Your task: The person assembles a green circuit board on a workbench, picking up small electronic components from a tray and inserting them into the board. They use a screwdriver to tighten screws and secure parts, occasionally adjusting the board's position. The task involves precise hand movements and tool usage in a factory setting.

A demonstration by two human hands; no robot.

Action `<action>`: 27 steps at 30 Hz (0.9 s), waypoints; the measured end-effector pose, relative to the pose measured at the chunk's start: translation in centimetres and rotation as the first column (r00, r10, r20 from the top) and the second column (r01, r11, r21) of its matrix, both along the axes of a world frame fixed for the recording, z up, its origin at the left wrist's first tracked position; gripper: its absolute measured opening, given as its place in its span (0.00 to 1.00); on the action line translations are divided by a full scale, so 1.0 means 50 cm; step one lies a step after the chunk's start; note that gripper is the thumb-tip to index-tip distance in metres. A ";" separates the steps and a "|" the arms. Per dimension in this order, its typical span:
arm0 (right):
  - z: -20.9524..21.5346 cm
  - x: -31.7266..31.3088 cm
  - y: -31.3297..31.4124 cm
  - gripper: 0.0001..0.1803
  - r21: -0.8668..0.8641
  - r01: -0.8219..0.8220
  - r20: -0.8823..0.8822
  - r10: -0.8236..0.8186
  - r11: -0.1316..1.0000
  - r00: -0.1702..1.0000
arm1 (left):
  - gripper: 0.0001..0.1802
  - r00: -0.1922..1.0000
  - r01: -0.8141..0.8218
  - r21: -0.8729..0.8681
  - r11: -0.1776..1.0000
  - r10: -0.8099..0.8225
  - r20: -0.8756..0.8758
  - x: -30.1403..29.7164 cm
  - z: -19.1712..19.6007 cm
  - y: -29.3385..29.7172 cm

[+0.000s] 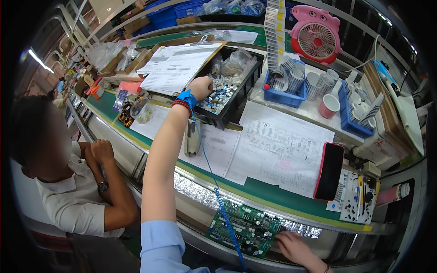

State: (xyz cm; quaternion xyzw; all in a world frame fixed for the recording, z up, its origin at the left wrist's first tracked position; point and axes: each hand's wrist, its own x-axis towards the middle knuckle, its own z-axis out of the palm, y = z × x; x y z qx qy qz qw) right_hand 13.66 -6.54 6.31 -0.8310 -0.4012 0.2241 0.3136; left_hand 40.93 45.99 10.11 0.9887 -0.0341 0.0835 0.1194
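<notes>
Circuit board [258, 226]: near side; probably light, stiff, fragile; hold by edges.
Your left hand [200, 88]: curled at far bin [240, 94]; pinch unclear.
Your right hand [293, 245]: fingers bent at board's right edge; grip unclear.

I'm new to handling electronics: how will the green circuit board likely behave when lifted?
The green circuit board looks flat and unbent, so probably stiff rather than floppy. Its crowded raised components suggest it may be fragile.

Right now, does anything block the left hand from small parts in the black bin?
Nothing visible does. The left hand is at the small parts; the clipboard lies along the left of the black bin, leaving them exposed.
</notes>
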 end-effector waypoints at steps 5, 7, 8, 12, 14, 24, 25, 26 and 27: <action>0.001 -0.001 0.000 0.16 0.022 -0.004 0.046 0.003 1.000 0.999 | 0.04 0.991 -0.103 -0.496 0.862 0.045 -0.128 -0.014 0.023 0.002; 0.003 -0.002 0.001 0.16 0.025 0.001 0.060 -0.003 1.000 0.998 | 0.04 0.982 -0.146 -0.675 0.723 0.021 -0.190 -0.018 0.033 -0.004; 0.002 -0.004 -0.001 0.16 0.024 0.010 0.069 -0.012 1.000 0.998 | 0.05 0.981 -0.138 -0.699 0.702 0.001 -0.193 -0.024 0.044 -0.024; 0.006 -0.008 -0.002 0.16 -0.015 -0.019 0.080 0.020 1.000 0.997 | 0.10 0.985 -0.125 -0.723 0.679 0.000 -0.170 -0.067 0.080 -0.046; -0.001 -0.010 -0.004 0.15 -0.011 -0.020 0.078 0.021 1.000 0.997 | 0.10 0.990 -0.069 -0.788 0.611 -0.058 -0.132 -0.096 0.108 -0.065; -0.037 0.004 -0.019 0.15 0.088 -0.008 0.090 0.000 0.996 0.996 | 0.08 0.954 0.279 -0.639 0.716 -0.131 0.269 -0.421 0.273 -0.322; -0.044 0.003 -0.021 0.14 0.146 -0.011 0.103 -0.004 0.989 0.995 | 0.09 0.928 0.305 -0.525 0.794 -0.124 0.351 -0.482 0.303 -0.350; -0.049 0.004 -0.021 0.14 0.167 -0.016 0.127 -0.005 0.986 0.992 | 0.09 0.928 0.265 -0.507 0.820 -0.075 0.364 -0.539 0.323 -0.366; -0.043 0.006 -0.028 0.14 0.109 0.000 0.091 -0.009 0.994 0.996 | 0.09 0.894 0.264 -0.441 0.858 -0.047 0.446 -0.586 0.334 -0.403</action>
